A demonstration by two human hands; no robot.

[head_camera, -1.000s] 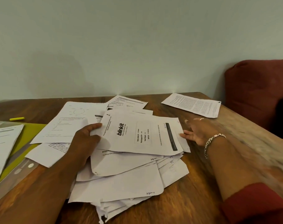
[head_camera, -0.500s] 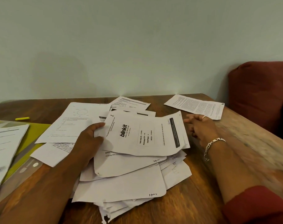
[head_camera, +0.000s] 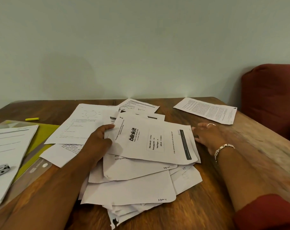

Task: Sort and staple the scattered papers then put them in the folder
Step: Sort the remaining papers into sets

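progress: early, sorting | left hand [head_camera: 98,143] pinches blinkit sheet [head_camera: 155,140] atop unsorted pile [head_camera: 132,188] | right hand [head_camera: 207,136] spread flat beside it | stapler [head_camera: 0,170], folder [head_camera: 41,135] further left, unused

We see a dim room with soft light from in front, a big grey shadow on the wall [head_camera: 71,75], blur on the right sleeve [head_camera: 267,211] and the desk [head_camera: 273,156] edge, and lines that bend near the corners.
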